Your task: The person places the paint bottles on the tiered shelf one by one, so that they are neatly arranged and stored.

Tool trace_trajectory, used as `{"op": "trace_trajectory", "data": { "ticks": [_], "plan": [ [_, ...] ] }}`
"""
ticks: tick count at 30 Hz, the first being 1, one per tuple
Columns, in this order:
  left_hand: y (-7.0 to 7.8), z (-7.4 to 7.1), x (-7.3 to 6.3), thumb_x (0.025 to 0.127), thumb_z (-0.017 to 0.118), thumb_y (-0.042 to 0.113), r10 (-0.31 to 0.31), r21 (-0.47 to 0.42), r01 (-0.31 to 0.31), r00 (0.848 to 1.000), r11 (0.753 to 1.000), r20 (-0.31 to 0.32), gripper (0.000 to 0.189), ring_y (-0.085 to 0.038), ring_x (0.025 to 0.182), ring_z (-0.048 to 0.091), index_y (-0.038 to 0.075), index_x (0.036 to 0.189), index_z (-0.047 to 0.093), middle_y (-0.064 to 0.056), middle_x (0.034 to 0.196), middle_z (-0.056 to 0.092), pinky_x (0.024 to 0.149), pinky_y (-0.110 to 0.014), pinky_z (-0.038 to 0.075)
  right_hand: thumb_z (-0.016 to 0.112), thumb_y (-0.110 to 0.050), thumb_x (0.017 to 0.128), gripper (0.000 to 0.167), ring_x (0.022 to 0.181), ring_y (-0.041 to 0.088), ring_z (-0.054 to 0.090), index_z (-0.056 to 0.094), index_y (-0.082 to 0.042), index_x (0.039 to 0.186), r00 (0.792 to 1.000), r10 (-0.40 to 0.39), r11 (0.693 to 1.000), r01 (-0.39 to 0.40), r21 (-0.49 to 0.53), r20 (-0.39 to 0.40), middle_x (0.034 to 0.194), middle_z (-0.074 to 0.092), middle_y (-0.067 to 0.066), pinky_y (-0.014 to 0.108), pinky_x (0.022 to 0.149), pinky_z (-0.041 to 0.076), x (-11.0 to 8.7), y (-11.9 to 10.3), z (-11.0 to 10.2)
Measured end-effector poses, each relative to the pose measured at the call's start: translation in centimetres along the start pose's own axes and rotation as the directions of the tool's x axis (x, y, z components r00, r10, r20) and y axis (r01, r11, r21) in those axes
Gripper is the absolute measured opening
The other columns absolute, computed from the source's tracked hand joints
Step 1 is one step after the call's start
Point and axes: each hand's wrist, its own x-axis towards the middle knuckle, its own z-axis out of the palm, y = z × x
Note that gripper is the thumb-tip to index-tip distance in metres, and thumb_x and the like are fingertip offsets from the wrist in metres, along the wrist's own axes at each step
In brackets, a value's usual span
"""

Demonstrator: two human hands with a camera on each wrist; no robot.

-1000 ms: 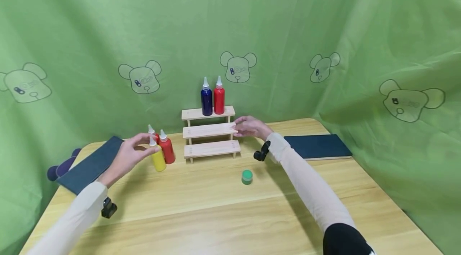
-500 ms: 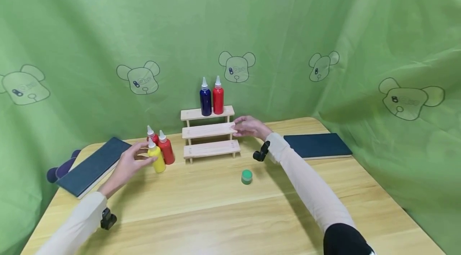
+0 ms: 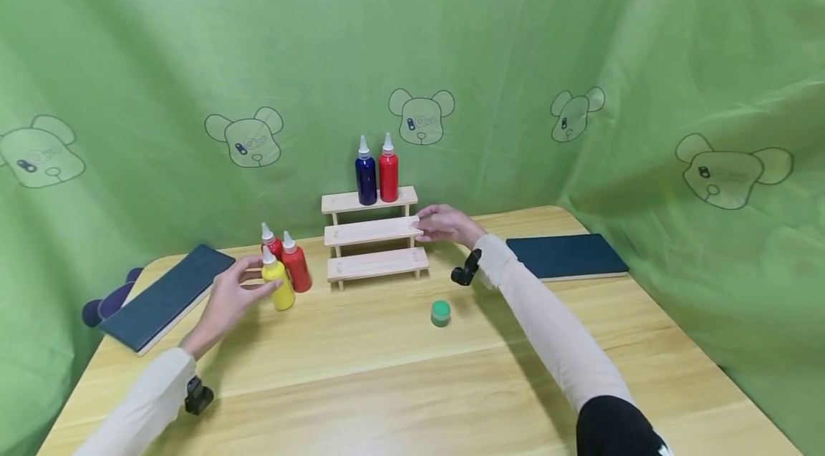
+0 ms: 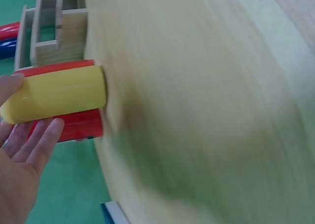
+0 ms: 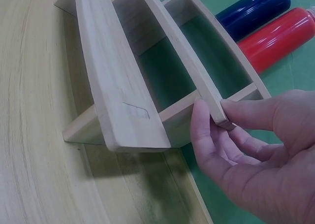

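On the left of the table stands a yellow squeeze bottle (image 3: 278, 285) with a pointed white cap. My left hand (image 3: 230, 302) holds its body, thumb on one side and fingers on the other; the left wrist view shows the yellow bottle (image 4: 59, 93) between them. Close behind it are two red squeeze bottles, one (image 3: 297, 268) to the right and one (image 3: 271, 244) further back. My right hand (image 3: 447, 224) pinches the right end of the middle step of a three-step wooden rack (image 3: 372, 231), thumb above and fingers below in the right wrist view.
A dark blue bottle (image 3: 366, 178) and a red bottle (image 3: 389, 174) stand on the rack's top step. A small green-lidded jar (image 3: 441, 313) sits in front of it. Dark flat books lie at the left (image 3: 169, 298) and right (image 3: 567, 256). A green curtain (image 3: 503, 69) surrounds the table.
My left hand has moved down from near the yellow bottle's cap to its body. The right hand keeps its hold on the rack. The view has shifted slightly.
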Motion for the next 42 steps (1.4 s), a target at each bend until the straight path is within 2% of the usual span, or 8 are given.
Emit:
{"op": "trace_trajectory", "data": {
  "ticks": [2,8,11,20,28,35,38,42],
  "plan": [
    [0.4,-0.2,-0.3,0.09,0.084,0.01,0.022,0.022,-0.022,1.0,1.0,-0.001,0.05,-0.038,0.112,0.069,-0.006,0.133,0.063,-0.026,0.128,0.067,0.083,-0.012,0.057,0.058,0.008,0.1,0.052,0.078,0.016,0.065,0.038,0.011,0.148,1.0,0.002,1.0,-0.002,0.003,0.0,0.104,0.058,0.013,0.023,0.078,0.063,0.1,0.1,0.0],
    [2.8,-1.5,-0.4,0.09,0.085,0.014,0.098,0.039,-0.098,0.995,0.994,0.002,0.049,0.001,0.099,0.068,0.0,0.133,0.066,-0.02,0.12,0.072,0.081,-0.014,0.059,0.059,0.009,0.1,0.051,0.076,0.017,0.065,0.039,0.01,0.147,1.0,0.014,0.999,-0.013,0.033,-0.011,0.105,0.058,0.014,0.022,0.074,0.063,0.0,0.1,-0.2],
    [4.2,-2.3,-0.1,0.091,0.083,0.015,0.13,0.036,-0.13,0.992,0.991,0.003,0.046,0.008,0.097,0.067,0.004,0.133,0.066,-0.017,0.118,0.072,0.082,-0.013,0.059,0.058,0.009,0.1,0.051,0.077,0.017,0.066,0.039,0.009,0.147,1.0,0.014,0.999,-0.014,0.038,-0.012,0.106,0.058,0.015,0.023,0.075,0.063,-0.1,0.0,-0.2],
    [8.1,-2.5,2.0,0.095,0.08,0.021,0.157,0.004,-0.157,0.988,0.988,0.004,0.048,0.004,0.105,0.066,0.008,0.138,0.063,-0.012,0.128,0.069,0.085,-0.013,0.058,0.059,0.01,0.099,0.051,0.077,0.018,0.066,0.04,0.009,0.146,0.999,0.032,0.999,-0.031,0.04,-0.009,0.108,0.058,0.015,0.023,0.075,0.064,0.2,0.3,-0.4],
    [10.6,-2.3,5.9,0.096,0.079,0.022,0.17,-0.041,-0.17,0.985,0.985,-0.005,0.05,-0.005,0.107,0.069,0.007,0.14,0.061,-0.015,0.13,0.068,0.086,-0.014,0.058,0.059,0.01,0.099,0.052,0.08,0.018,0.066,0.039,0.009,0.147,1.0,0.026,0.999,-0.026,0.043,-0.003,0.108,0.059,0.015,0.025,0.077,0.064,0.5,-0.1,-0.4],
    [11.0,-1.8,9.1,0.096,0.079,0.031,0.083,-0.026,-0.083,0.996,0.996,0.023,0.06,-0.025,0.12,0.066,0.008,0.146,0.055,-0.014,0.138,0.065,0.094,-0.02,0.057,0.058,0.011,0.099,0.051,0.08,0.019,0.067,0.039,0.009,0.147,0.999,0.033,0.999,-0.033,0.034,0.0,0.108,0.059,0.015,0.025,0.078,0.064,0.4,0.0,-0.3],
    [10.8,-1.5,10.3,0.096,0.079,0.029,0.086,-0.02,-0.085,0.995,0.996,0.05,0.062,-0.031,0.123,0.064,0.006,0.147,0.054,-0.016,0.141,0.063,0.099,-0.025,0.057,0.058,0.011,0.099,0.052,0.08,0.019,0.066,0.04,0.009,0.147,0.999,0.036,0.999,-0.036,0.041,-0.008,0.108,0.059,0.015,0.025,0.078,0.064,0.4,-0.1,-0.2],
    [10.6,-1.0,11.9,0.098,0.076,0.018,0.096,-0.058,-0.091,0.991,0.994,0.089,0.06,-0.038,0.127,0.062,0.003,0.149,0.05,-0.021,0.145,0.06,0.094,-0.022,0.059,0.059,0.011,0.098,0.051,0.08,0.019,0.067,0.041,0.009,0.146,0.999,0.031,0.998,-0.03,0.057,-0.03,0.107,0.059,0.015,0.026,0.079,0.064,0.3,-0.1,-0.1]
  ]
}}
